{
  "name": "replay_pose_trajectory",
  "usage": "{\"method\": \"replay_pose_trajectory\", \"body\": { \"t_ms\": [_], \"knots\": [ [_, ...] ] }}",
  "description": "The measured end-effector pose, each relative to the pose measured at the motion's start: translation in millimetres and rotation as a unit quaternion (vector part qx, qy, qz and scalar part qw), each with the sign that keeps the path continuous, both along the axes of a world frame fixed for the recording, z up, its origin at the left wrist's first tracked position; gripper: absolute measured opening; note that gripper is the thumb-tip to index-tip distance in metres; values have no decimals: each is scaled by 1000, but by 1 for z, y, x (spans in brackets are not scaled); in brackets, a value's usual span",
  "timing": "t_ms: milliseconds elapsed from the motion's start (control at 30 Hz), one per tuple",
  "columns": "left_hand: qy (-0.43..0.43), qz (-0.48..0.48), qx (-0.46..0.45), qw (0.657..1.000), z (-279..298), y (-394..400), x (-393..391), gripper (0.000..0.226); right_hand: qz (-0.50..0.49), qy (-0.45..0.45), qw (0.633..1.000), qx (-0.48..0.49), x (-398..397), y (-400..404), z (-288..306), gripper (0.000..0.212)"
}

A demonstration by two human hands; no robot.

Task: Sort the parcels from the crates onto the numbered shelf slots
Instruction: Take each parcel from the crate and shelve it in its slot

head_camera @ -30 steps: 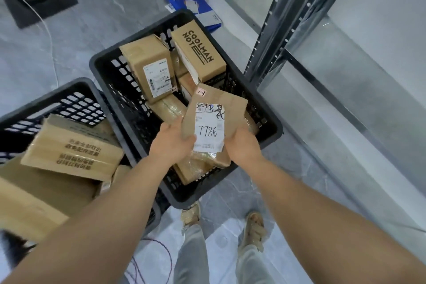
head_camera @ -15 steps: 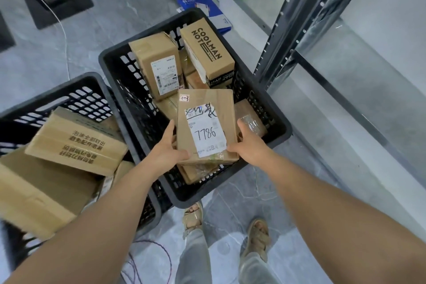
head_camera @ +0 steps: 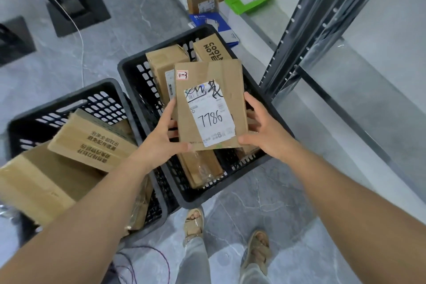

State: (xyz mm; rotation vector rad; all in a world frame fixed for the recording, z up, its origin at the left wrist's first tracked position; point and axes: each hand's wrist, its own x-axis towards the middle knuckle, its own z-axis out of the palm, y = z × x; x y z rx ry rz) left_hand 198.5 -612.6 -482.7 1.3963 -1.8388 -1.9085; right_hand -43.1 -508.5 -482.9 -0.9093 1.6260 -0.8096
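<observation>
Above the right crate (head_camera: 274, 145), both hands grip the parcel (head_camera: 208, 80): left hand (head_camera: 164, 136) at nine o'clock, right hand (head_camera: 265, 129) at three; long axis toward twelve.

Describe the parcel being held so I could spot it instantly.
Look above the right-hand black plastic crate beside the grey metal shelf frame. Both hands hold a flat brown cardboard parcel there. Unlike its neighbours, its white label reads 7786, with a small red-edged sticker.
</observation>
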Motion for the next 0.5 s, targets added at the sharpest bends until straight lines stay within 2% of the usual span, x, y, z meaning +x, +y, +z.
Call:
{"method": "replay_pose_trajectory", "body": {
  "t_ms": [167, 300, 500],
  "knots": [
    [52, 1, -80, 995, 60, 1, -15, 112, -3, 17, 996, -90, -18, -4, 63, 105],
    [84, 4, -147, 986, 111, 5, -31, 109, -8, 70, 986, -149, -33, -1, 117, 97],
    [115, 0, -234, 965, 180, 20, -56, 106, -3, 100, 972, -212, -59, 17, 190, 90]
  ]
}}
